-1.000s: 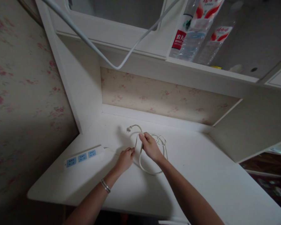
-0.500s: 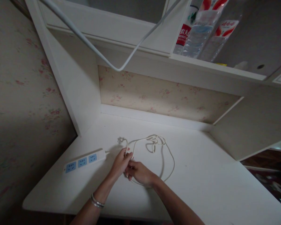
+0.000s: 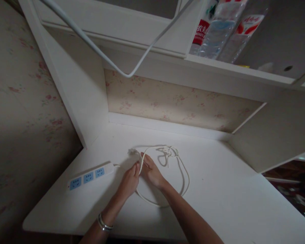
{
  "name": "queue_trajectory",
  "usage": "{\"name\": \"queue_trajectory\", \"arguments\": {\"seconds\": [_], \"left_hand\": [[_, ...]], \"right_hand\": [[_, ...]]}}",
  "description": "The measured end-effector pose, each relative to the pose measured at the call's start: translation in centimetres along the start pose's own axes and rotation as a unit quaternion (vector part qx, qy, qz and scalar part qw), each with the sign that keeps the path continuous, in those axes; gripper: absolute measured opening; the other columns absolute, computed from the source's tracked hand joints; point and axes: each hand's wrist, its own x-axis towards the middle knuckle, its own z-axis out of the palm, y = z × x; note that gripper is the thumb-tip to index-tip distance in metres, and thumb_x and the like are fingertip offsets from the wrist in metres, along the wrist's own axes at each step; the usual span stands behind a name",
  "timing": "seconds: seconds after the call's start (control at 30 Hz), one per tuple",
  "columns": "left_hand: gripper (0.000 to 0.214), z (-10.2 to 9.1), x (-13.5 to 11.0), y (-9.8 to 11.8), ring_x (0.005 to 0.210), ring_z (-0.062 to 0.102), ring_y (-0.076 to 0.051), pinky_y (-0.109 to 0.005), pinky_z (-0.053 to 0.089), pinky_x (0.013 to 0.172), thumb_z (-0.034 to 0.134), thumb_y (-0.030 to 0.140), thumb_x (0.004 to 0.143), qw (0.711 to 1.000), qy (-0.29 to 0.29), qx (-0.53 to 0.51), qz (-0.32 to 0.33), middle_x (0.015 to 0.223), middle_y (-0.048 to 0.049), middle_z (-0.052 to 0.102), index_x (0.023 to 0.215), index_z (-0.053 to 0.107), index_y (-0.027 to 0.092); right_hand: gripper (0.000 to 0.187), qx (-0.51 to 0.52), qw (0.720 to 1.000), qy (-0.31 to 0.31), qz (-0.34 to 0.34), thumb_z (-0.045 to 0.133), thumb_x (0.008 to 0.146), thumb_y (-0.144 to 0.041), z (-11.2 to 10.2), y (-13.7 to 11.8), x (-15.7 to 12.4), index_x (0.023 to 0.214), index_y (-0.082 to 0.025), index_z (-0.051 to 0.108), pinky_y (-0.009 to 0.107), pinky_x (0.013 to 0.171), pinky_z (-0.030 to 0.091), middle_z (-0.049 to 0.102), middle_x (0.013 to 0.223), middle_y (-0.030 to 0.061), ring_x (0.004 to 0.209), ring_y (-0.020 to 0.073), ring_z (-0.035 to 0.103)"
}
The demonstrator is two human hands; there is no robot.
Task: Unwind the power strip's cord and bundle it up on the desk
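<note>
A white power strip (image 3: pixel 90 175) with blue sockets lies on the white desk (image 3: pixel 218 200) at the left. Its white cord (image 3: pixel 184 176) runs right into a loose loop with a tangle (image 3: pixel 167 151) at the far side. My left hand (image 3: pixel 129 181), a bracelet on its wrist, is closed on the cord near the plug end (image 3: pixel 132 152). My right hand (image 3: pixel 150 170) sits right beside it, fingers curled around the same cord. Both hands meet at the near-left part of the loop.
A shelf (image 3: pixel 218 67) above the desk carries clear water bottles (image 3: pixel 218 30) with red labels. A thicker white cable (image 3: pixel 112 64) hangs down across the upper cabinet. Floral wallpaper (image 3: pixel 22 112) covers the left wall and the desk's back panel.
My right hand went from the far cord near the plug down toward me, then back up beside my left hand. The loop has spread wider to the right.
</note>
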Motion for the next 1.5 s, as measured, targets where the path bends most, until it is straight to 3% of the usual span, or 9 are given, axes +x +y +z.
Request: {"name": "queue_trajectory", "arguments": {"seconds": [0.17,0.33,0.5,0.63,0.77,0.97,1.17,1.33,1.5], "left_hand": [[0.058,-0.6,-0.8,0.8,0.074,0.064,-0.025,-0.033,0.045,0.069,0.024,0.048,0.095,0.997,-0.052,-0.016,-0.047,0.069,-0.0111,0.068,0.077,0.069,0.017],[0.065,-0.4,-0.8,0.8,0.057,0.057,-0.02,-0.03,0.037,0.057,0.021,0.056,0.093,0.996,-0.017,-0.038,-0.085,0.053,-0.0068,0.059,0.053,0.057,0.019],[0.067,-1.3,-0.6,0.6,0.057,0.054,-0.019,-0.028,0.035,0.057,0.017,0.059,0.093,0.991,-0.027,-0.056,-0.118,0.057,-0.0036,0.06,0.062,0.062,0.019],[0.056,-1.5,-0.7,0.2,0.054,0.047,-0.015,-0.026,0.031,0.056,0.034,0.059,0.09,0.997,-0.027,0.013,-0.065,0.051,0.0021,0.048,0.055,0.05,0.019],[0.055,-1.4,-0.1,-0.8,0.05,0.037,-0.011,-0.024,0.025,0.053,0.043,0.06,0.087,0.995,0.011,0.091,-0.027,0.048,0.0058,0.031,0.05,0.035,0.02],[0.053,-1.7,1.2,-1.7,0.054,0.042,-0.011,-0.024,0.03,0.057,0.041,0.054,0.09,0.99,0.065,0.129,-0.006,0.052,0.005,0.035,0.051,0.036,0.02],[0.035,-0.8,1.8,-0.4,0.079,0.059,-0.016,-0.026,0.042,0.073,0.036,0.034,0.095,0.983,0.003,0.172,0.056,0.083,-0.0049,0.062,0.077,0.062,0.019],[0.036,1.1,3.0,1.0,0.097,0.063,-0.019,-0.029,0.044,0.088,0.041,0.026,0.091,0.985,-0.051,0.165,0.025,0.115,-0.0115,0.065,0.124,0.054,0.016],[0.043,2.5,4.6,2.3,0.113,0.057,-0.024,-0.033,0.041,0.096,0.045,0.029,0.09,0.975,-0.067,0.208,0.039,0.127,-0.0155,0.058,0.13,0.048,0.015]], "right_hand": [[0.038,-0.132,0.977,-0.155,-0.069,0.034,0.098,-0.038,-1.5,-1.0,0.0,0.126,-0.029,0.057,0.047,0.116,0.015,0.058,0.13,0.0033,0.129,0.0223,0.044],[0.036,-0.317,0.919,-0.181,-0.148,0.034,0.098,-0.034,-2.0,-2.1,-0.1,0.104,-0.02,0.067,0.039,0.092,0.041,0.07,0.101,0.0091,0.097,0.0238,0.062],[0.039,-0.378,0.904,-0.157,-0.126,0.037,0.097,-0.043,-4.5,-3.2,-0.2,0.092,-0.022,0.07,0.028,0.066,0.04,0.072,0.082,0.0056,0.072,0.0185,0.063],[0.043,-0.431,0.893,-0.097,-0.087,0.043,0.092,-0.054,-11.4,-4.1,0.6,0.08,-0.023,0.071,0.026,0.063,0.036,0.071,0.075,0.0052,0.069,0.0183,0.063],[0.046,-0.523,0.85,0.037,0.05,0.039,0.092,-0.055,-22.3,-2.8,0.4,0.082,-0.023,0.07,0.027,0.062,0.036,0.071,0.079,0.0074,0.071,0.0203,0.064],[0.044,-0.455,0.814,0.268,0.241,0.043,0.086,-0.05,-34.5,1.4,-5.1,0.077,-0.015,0.067,0.031,0.057,0.038,0.066,0.071,0.0133,0.063,0.0225,0.06],[0.058,-0.235,0.933,0.183,0.203,0.052,0.076,-0.062,-31.5,0.1,-8.0,0.101,-0.013,0.068,0.026,0.046,0.034,0.056,0.06,0.0013,0.048,0.0128,0.046],[0.048,-0.27,0.952,0.013,0.145,0.054,0.077,-0.063,-26.1,-4.2,-6.4,0.075,-0.017,0.068,0.026,0.054,0.035,0.056,0.062,0.0007,0.058,0.0134,0.047],[0.046,-0.22,0.97,-0.011,0.104,0.044,0.087,-0.059,-23.2,-6.7,-5.4,0.086,-0.017,0.063,0.024,0.052,0.033,0.048,0.063,-0.0018,0.057,0.0116,0.041]]}}
